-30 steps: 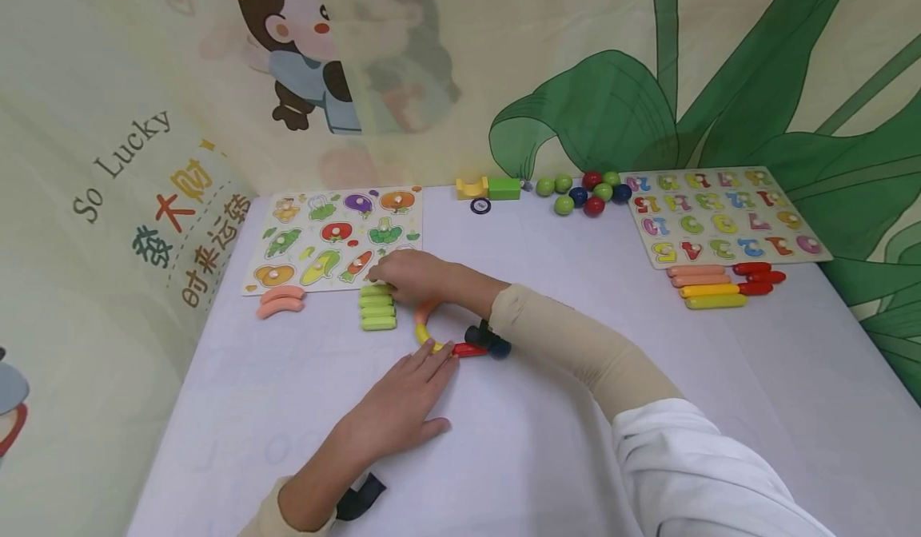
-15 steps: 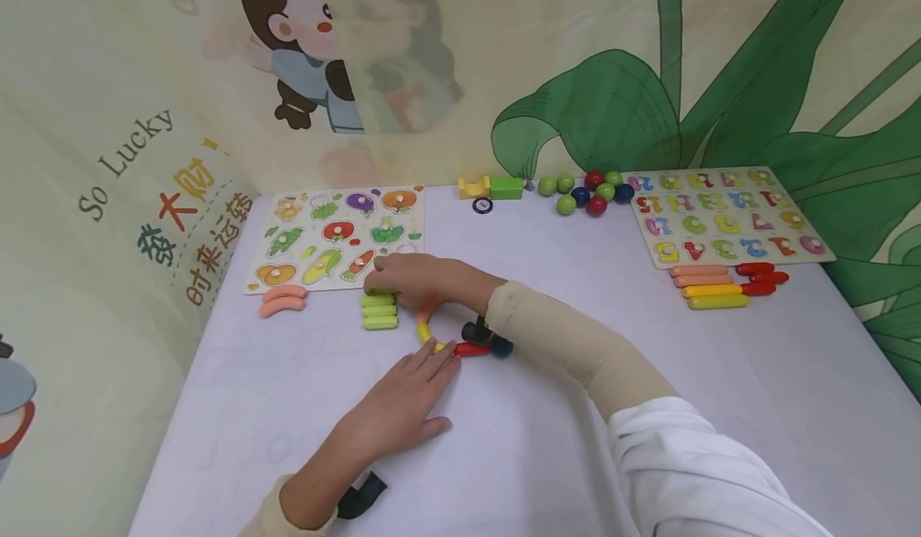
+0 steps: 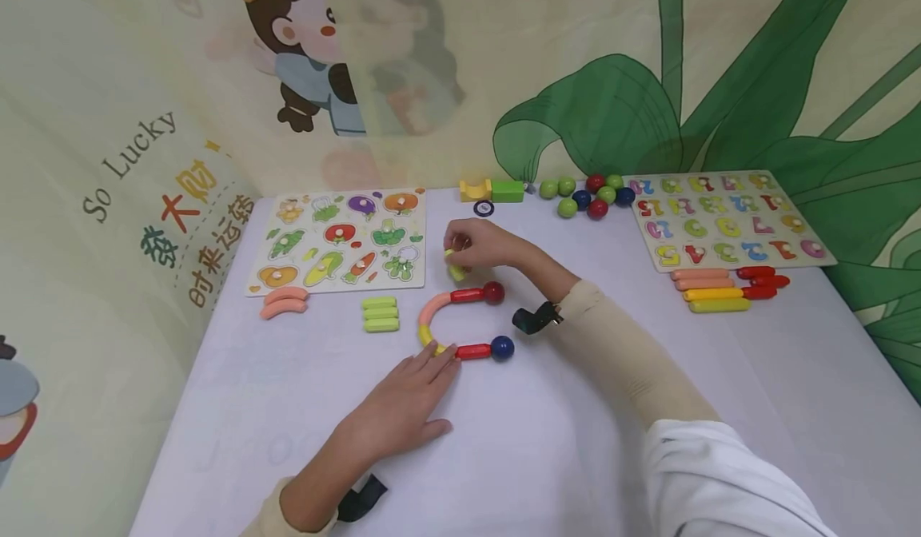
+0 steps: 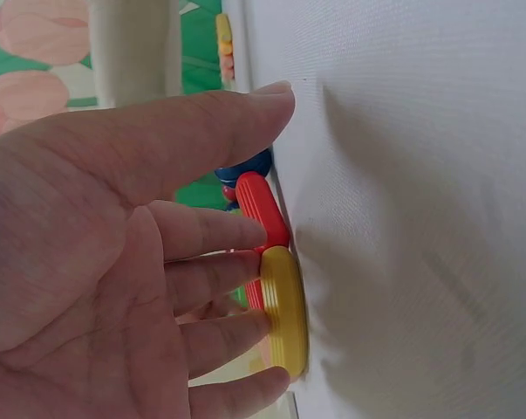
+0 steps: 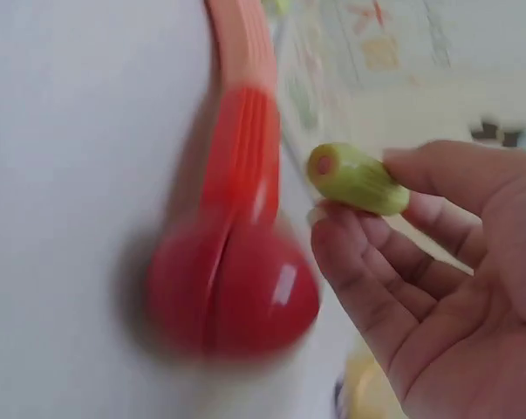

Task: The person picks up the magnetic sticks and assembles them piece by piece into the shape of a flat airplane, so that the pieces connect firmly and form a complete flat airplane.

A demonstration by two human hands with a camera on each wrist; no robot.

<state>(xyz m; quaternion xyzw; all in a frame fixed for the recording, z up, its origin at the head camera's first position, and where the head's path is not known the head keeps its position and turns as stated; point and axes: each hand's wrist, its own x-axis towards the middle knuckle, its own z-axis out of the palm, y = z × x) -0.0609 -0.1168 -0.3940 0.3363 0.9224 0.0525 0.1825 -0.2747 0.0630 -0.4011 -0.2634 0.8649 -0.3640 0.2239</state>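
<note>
A U-shaped chain of magnetic building rods lies on the table. Its curved yellow rod (image 4: 286, 314) and curved pink rod (image 3: 434, 308) form the bend, and a red rod extends from each end. The upper arm ends in a red ball (image 3: 493, 292), the lower in a blue ball (image 3: 502, 348). My left hand (image 3: 399, 405) lies with straight fingers, their tips touching the yellow rod. Above the chain, my right hand (image 3: 482, 245) pinches a short green rod (image 5: 358, 179) between thumb and fingers. Left of the chain, several matching green rods (image 3: 380, 314) lie stacked in a row.
A vegetable puzzle board (image 3: 338, 241) lies at the back left, with two pink curved rods (image 3: 284, 303) at its corner. A number puzzle board (image 3: 727, 217) stands at the right, above several coloured rods (image 3: 712, 295). Coloured balls (image 3: 593, 193) and yellow-green blocks (image 3: 492, 191) line the back edge.
My right hand has picked one green rod from the row and carried it right, to above the chain. The chain's upper arm and red ball now show. My left hand stays put.
</note>
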